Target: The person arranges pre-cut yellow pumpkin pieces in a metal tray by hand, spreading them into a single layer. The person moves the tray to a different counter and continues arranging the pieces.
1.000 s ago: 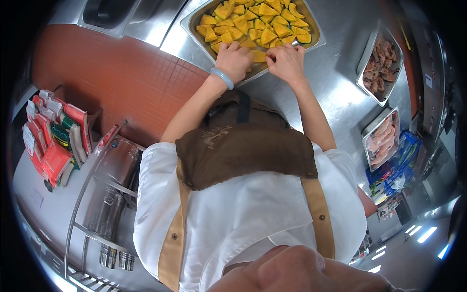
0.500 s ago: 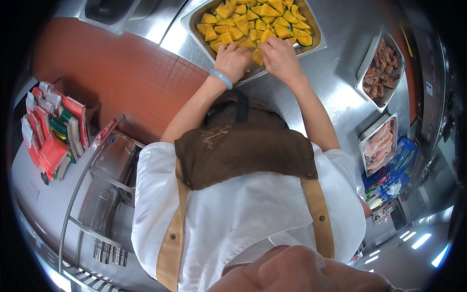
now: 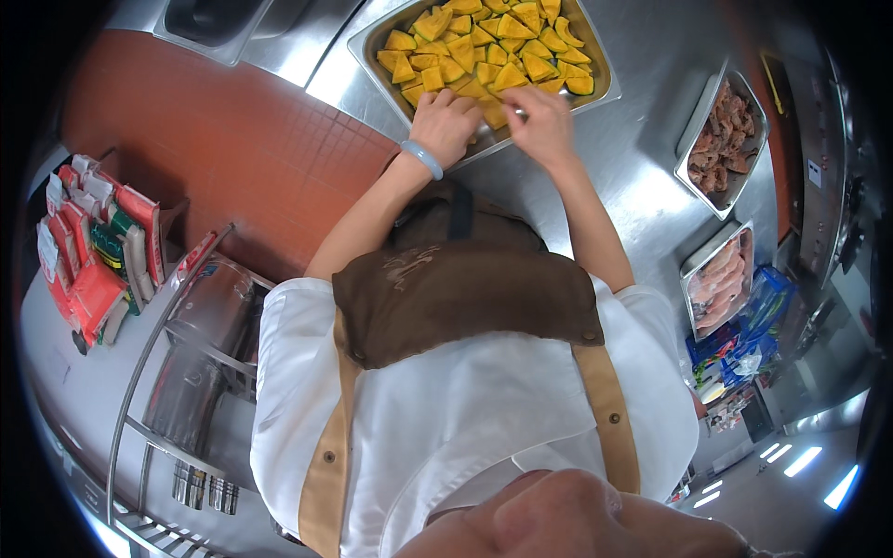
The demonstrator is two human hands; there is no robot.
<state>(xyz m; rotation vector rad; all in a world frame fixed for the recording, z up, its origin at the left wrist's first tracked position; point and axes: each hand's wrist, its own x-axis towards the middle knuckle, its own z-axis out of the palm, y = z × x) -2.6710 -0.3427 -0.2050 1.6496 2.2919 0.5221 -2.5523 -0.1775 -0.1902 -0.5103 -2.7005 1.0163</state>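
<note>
At the far edge of the steel bench (image 3: 642, 177), a shallow metal tray (image 3: 372, 37) is lying with its long axis running from near left to far right, and it is filled with orange pumpkin wedges (image 3: 484, 42), some showing green rind. Both hands are working at the tray's near long rim. The left hand (image 3: 446, 121), wearing a pale bangle (image 3: 423, 158) at the wrist, is resting curled over the rim, and I cannot tell whether its fingers are pinching anything beneath them. The right hand (image 3: 544, 121) is sitting just beside it, to the right, with its fingers drawn narrow around 1 wedge (image 3: 493, 113) lying between the 2 hands at the rim. That wedge is touching both hands, so neither hand is clearly nearer; the rest of the wedges are lying beyond the fingertips, toward the far side of the tray.

On the right of the bench, well apart from the hands, 2 smaller trays are standing: a far one holding dark cooked meat (image 3: 726, 130) and a near one holding pale raw meat (image 3: 721, 274). Blue packets (image 3: 753, 316) are lying just beyond that near one. On the left, red and green packets (image 3: 98, 251) are stacked on a low shelf, near a steel container (image 3: 205, 307).
</note>
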